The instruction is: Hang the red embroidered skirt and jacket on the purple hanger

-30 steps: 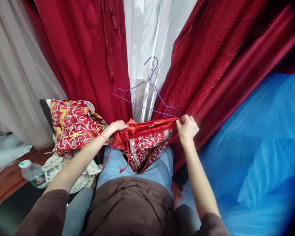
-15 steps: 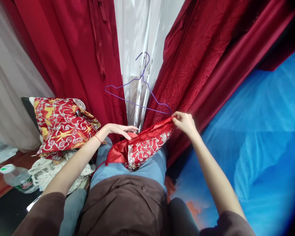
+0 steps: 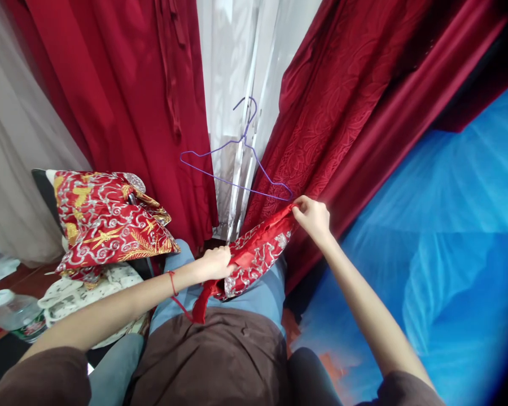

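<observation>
Across my lap stretches a red garment point(image 3: 259, 264) with silver embroidery and a shiny red lining; its exact kind I cannot make out. My right hand point(image 3: 314, 219) pinches its upper right end. At its left part my left hand point(image 3: 215, 263) is closed on the fabric, the fingers curled and partly hidden. A loose red strip point(image 3: 200, 307) droops from the cloth below my left hand. Just beyond the garment, a purple wire hanger point(image 3: 237, 183) is in front of the curtains, its right corner close to my right hand.
To the left lies a red cushion-like bundle point(image 3: 110, 231) with gold and silver patterns, above a white dotted cloth point(image 3: 105, 287). A plastic bottle point(image 3: 17, 316) stands at far left. Red curtains point(image 3: 144, 113) hang ahead, and blue fabric point(image 3: 440, 242) spreads on the right.
My left hand has gone from open above the garment to closed on its left part. The red strip now hangs lower, towards me. My right hand keeps its pinch.
</observation>
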